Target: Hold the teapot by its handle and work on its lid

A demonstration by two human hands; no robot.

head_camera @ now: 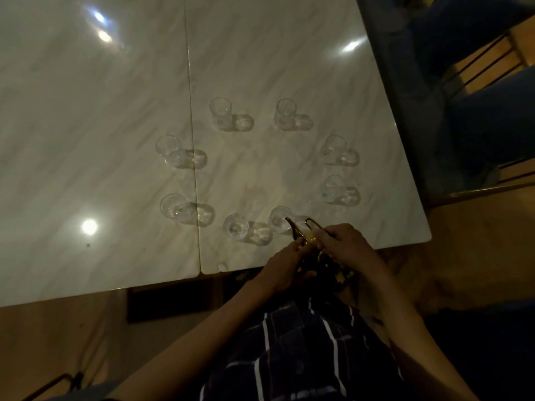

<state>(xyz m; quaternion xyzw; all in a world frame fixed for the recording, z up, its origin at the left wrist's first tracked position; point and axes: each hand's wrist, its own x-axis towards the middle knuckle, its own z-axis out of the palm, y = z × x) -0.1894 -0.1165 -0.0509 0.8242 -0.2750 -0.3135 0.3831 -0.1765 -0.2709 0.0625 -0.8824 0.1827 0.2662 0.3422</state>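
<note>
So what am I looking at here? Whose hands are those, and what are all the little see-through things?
This single picture comes from a camera worn on a person's head, looking down, so you see what they see. The two bare hands belong to that person. The left hand and the right hand both grip a bunch of thin gold-coloured metal pieces, near the table's edge. It is too dark to tell what those pieces are. On the shiny white marble-patterned table stand eight small clear drinking glasses, set in a ring. The nearest clear glass sits just in front of the hands, and a metal tip reaches over it. Below you see the person's dark checked clothing.
</note>
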